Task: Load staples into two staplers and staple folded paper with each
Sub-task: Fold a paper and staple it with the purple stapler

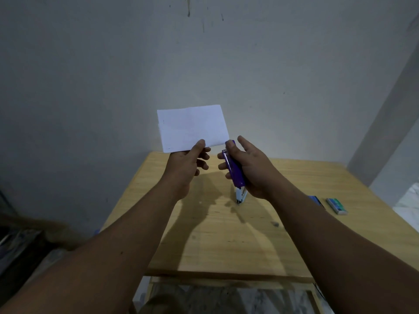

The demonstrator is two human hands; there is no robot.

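Observation:
My left hand (188, 165) pinches the lower edge of a folded white paper (192, 126) and holds it up in front of the wall. My right hand (249, 166) grips a purple stapler (234, 168), thumb on top, its nose at the paper's lower right corner. A white stapler (240, 196) lies on the wooden table (226, 234) just below my right hand, partly hidden by it.
Two small staple boxes lie at the table's right side: a blue one (316, 200), partly behind my right forearm, and a green one (336, 206). The wall stands close behind the table. Dark clutter sits on the floor at the left.

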